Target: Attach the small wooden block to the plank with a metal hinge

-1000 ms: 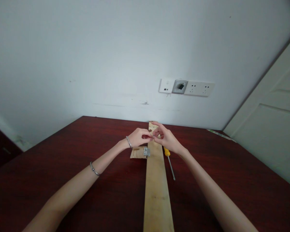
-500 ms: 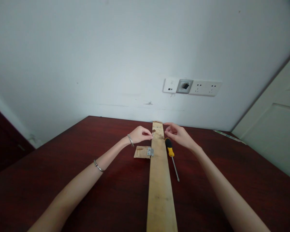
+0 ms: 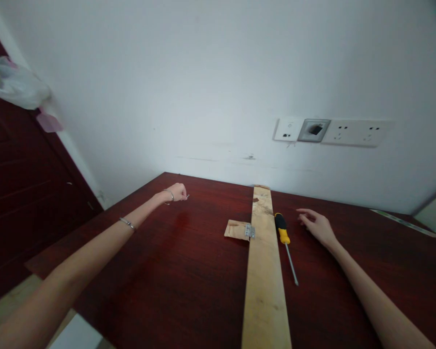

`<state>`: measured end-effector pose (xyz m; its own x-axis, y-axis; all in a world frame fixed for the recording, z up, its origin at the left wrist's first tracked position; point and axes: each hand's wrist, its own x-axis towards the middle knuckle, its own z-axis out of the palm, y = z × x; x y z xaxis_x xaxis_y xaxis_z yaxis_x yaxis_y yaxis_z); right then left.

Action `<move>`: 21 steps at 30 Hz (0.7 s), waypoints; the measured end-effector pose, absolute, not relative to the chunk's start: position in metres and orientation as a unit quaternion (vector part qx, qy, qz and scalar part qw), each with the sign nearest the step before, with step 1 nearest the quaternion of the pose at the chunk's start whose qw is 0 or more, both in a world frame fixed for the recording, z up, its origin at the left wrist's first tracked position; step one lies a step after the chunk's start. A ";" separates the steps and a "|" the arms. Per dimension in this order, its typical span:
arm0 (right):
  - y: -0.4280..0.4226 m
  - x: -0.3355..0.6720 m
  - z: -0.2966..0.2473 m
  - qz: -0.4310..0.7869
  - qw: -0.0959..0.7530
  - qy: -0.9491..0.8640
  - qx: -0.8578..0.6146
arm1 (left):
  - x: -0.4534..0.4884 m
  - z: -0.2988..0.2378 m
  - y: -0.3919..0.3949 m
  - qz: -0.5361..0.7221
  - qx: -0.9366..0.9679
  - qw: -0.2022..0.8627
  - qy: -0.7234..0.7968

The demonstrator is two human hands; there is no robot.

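My left hand (image 3: 177, 192) is stretched far out to the left over the dark red table (image 3: 189, 271), fingers pinched on a tiny metal piece, probably a screw. My right hand (image 3: 317, 224) rests open on the table, just right of a yellow-handled screwdriver (image 3: 285, 242). A long pale wooden plank (image 3: 264, 271) runs from the wall toward me between the hands. A small metal hinge (image 3: 249, 231) joins its left edge to a small wooden piece (image 3: 236, 229).
A white wall with a row of sockets (image 3: 334, 131) stands behind the table. A dark wooden door (image 3: 18, 184) with a plastic bag (image 3: 16, 85) hanging on it is at the left. The table's left edge drops to the floor.
The hands have parted from above the plank. My left hand swung far left, still pinched; my right hand dropped to the table beside the screwdriver. The view turned left.
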<state>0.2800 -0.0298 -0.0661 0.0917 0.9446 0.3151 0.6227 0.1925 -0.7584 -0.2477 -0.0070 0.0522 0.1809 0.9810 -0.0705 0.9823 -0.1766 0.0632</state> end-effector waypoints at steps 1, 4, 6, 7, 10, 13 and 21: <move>-0.030 0.280 -0.066 0.184 0.419 -0.649 -0.608 | -0.259 0.053 -0.009 -0.026 0.757 0.034 0.652; -0.033 0.277 -0.064 0.146 0.405 -0.668 -0.606 | -0.282 0.052 -0.016 -0.078 0.730 0.004 0.679; -0.036 0.274 -0.062 0.126 0.402 -0.677 -0.604 | -0.289 0.052 -0.020 -0.104 0.719 -0.008 0.687; -0.037 0.273 -0.062 0.120 0.400 -0.679 -0.604 | -0.290 0.051 -0.022 -0.113 0.715 -0.013 0.690; -0.039 0.272 -0.061 0.112 0.391 -0.680 -0.610 | -0.287 0.049 -0.026 -0.130 0.711 -0.022 0.691; -0.038 0.272 -0.061 0.110 0.385 -0.680 -0.614 | -0.282 0.046 -0.028 -0.133 0.715 -0.026 0.686; -0.039 0.271 -0.060 0.098 0.384 -0.682 -0.615 | -0.273 0.044 -0.025 -0.135 0.730 -0.031 0.669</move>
<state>0.2709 -0.0391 -0.0602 0.0514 0.9132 0.4042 0.7633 0.2251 -0.6055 -0.2734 -0.0248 0.0436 0.0677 0.9854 -0.1560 0.9689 -0.1022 -0.2251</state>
